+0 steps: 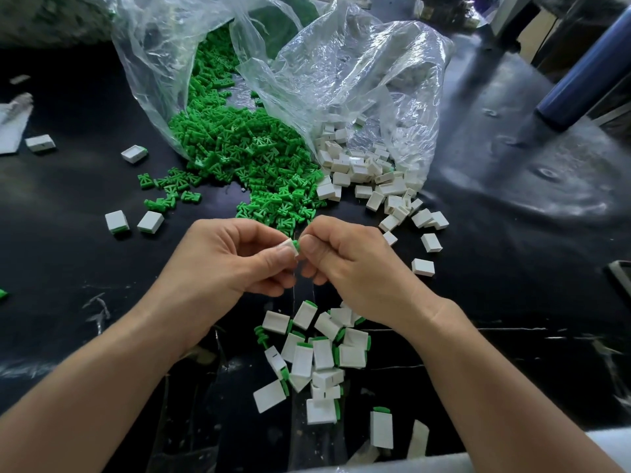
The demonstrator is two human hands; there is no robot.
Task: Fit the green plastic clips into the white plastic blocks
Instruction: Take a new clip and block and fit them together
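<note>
Head view: white block apparently lies crosswise, green clip rightward.

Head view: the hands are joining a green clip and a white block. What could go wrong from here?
1. The left hand holds the white block and the right hand pinches the green clip by fingertips only; it may slip or enter crooked.
2. The finished pile lies between the forearms, near the edge of the table; a dropped part could mix in, or a forearm could sweep pieces off.
</note>
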